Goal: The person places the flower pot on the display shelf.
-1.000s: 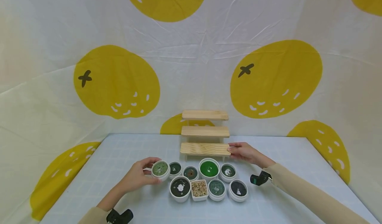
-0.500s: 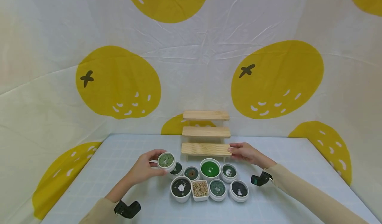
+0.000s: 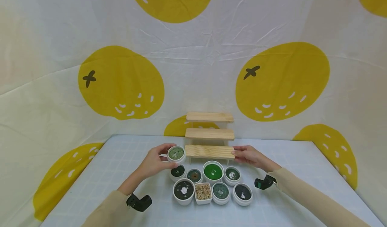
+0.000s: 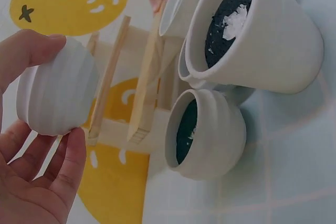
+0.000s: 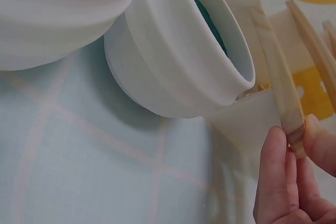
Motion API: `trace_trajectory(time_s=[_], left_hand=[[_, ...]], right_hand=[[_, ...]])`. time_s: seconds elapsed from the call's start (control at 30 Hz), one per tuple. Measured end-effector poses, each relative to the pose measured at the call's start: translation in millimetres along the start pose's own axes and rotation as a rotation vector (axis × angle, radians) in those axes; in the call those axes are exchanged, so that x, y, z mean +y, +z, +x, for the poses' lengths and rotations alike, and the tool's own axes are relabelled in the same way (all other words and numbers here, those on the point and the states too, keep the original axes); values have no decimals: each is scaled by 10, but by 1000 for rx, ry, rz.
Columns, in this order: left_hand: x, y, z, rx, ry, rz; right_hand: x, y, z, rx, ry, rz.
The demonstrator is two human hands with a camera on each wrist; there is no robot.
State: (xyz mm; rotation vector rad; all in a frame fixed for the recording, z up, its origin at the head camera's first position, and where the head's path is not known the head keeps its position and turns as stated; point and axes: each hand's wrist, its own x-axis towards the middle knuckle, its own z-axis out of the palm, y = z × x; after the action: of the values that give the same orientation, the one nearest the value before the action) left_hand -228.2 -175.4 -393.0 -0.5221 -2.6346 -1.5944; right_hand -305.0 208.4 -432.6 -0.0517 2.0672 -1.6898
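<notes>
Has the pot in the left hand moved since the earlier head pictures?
Yes. Judged against the wooden stand, the pot in the left hand has moved up and rightward in the head view, nearer the lowest board.

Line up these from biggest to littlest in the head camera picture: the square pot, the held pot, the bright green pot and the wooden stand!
1. wooden stand, easily largest
2. bright green pot
3. square pot and held pot: these look too alike to rank

Pale checked table [image 3: 99, 166] beneath pots [image 3: 213, 175], wooden stand [image 3: 209, 133].
</notes>
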Motion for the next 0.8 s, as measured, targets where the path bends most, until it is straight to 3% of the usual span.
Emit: trace_trajectory(time_s=[0.43,0.67,0.8], left_hand=[[197,153,316,-5,43,6],[248,236,427,7,37,-11],[268,292,502,4,35,-26]], right_hand=[[20,-3,16,27,-6,-23],[59,-28,7,-31,-44,0],[54,-34,5,-23,-44,-9]])
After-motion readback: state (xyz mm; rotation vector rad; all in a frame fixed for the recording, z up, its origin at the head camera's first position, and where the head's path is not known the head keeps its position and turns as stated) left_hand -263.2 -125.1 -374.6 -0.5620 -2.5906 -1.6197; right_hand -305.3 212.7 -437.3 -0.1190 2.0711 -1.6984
